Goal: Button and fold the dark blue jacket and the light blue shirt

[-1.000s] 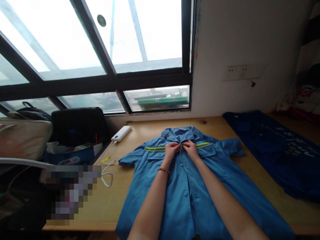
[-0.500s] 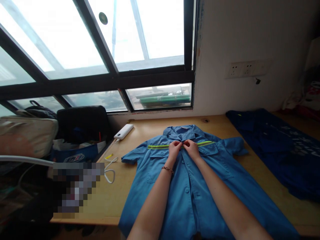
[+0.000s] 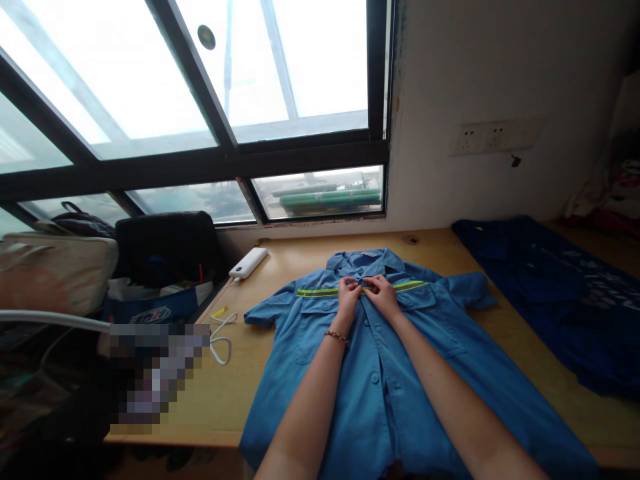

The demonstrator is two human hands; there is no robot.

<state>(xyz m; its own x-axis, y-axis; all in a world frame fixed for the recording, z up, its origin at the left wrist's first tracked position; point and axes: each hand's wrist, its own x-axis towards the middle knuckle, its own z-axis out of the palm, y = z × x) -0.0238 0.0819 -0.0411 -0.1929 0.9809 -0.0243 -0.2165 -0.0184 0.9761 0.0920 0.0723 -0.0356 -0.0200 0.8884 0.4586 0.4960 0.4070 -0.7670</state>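
A light blue short-sleeved work shirt (image 3: pixel 380 393) with a yellow-green reflective stripe across the chest lies front-up on the wooden table (image 3: pixel 280 267), collar toward the wall. My left hand (image 3: pixel 349 297) and my right hand (image 3: pixel 383 293) meet at the top of the button placket, just below the collar. Both have their fingers pinched on the shirt's front edges there. A beaded bracelet is on my left wrist. Buttons show down the placket between my forearms.
A white power bank (image 3: pixel 249 263) with a white cable (image 3: pixel 220 333) lies at the table's left edge. A dark blue garment (image 3: pixel 550 293) is spread at the right. Bags and a black case (image 3: pixel 165 250) stand left of the table under the window. Wall sockets (image 3: pixel 493 138) are above.
My hands stay pinched at the same spot on the placket, with only small finger movements. The view has shifted slightly.
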